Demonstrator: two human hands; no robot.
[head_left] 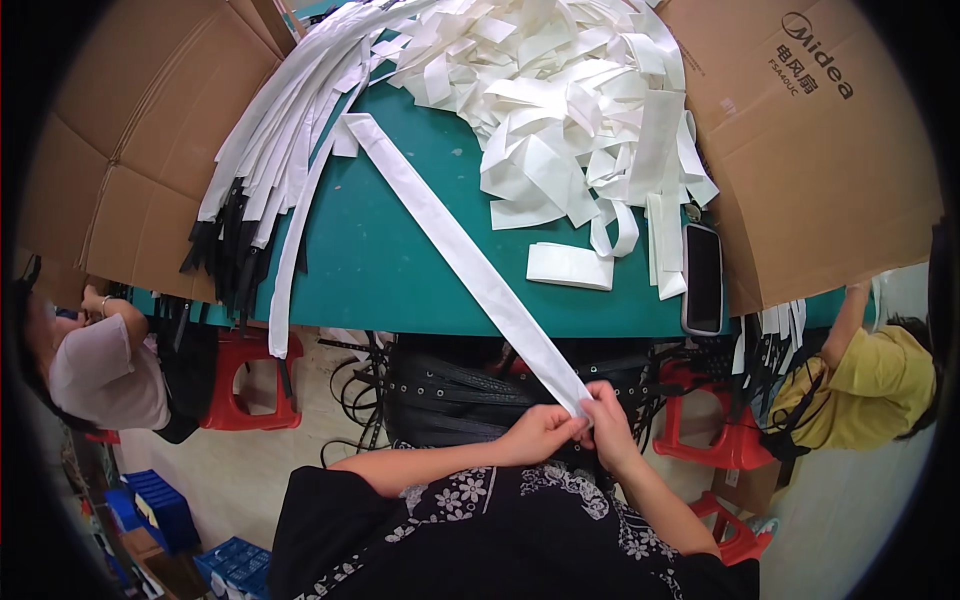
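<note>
A long, flat white strip of thin cloth-like material [455, 250] runs slantwise from the middle of the green table [400, 290] down over its near edge. Its near end is pinched between the fingers of my left hand [540, 434] and my right hand [610, 428], which are almost touching. Whether anything lies inside the strip I cannot tell. Below the table edge, black belts with metal eyelets [450, 385] lie in a bundle across my lap, behind my hands.
A heap of loose white strips [560, 90] covers the far table, with a folded white strip [570, 266] nearer. White-sleeved black straps [265, 160] lie left. A phone [703, 280] rests by the right cardboard panel [810, 150]. People sit on both sides near red stools [250, 380].
</note>
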